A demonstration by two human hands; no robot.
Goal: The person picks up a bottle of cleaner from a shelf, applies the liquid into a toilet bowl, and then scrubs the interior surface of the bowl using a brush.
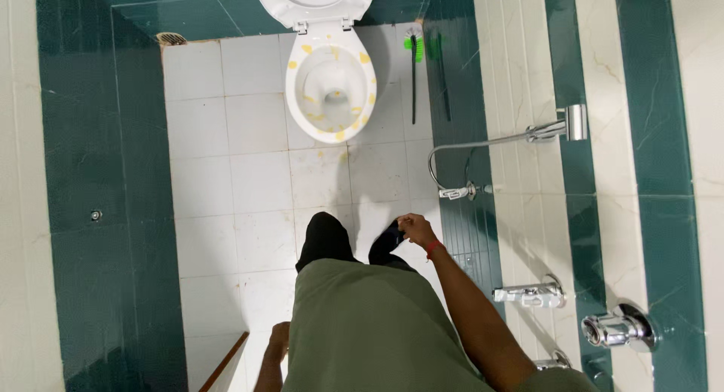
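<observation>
I stand on a white tiled floor and look down at my olive shirt and dark feet. My right hand, with a red band at the wrist, hangs in front of my right side with its fingers curled, and nothing shows in it. My left hand hangs low at my left side, partly hidden by my shirt, next to a brown wooden edge. Ahead of my feet stands a white toilet with its lid raised. Yellow smears dot its rim and bowl.
A black-handled toilet brush with green bristles leans in the corner right of the toilet. On the right wall hang a hand sprayer with a metal hose and chrome taps. A floor drain sits at the far left corner. Dark green tiled walls close in both sides.
</observation>
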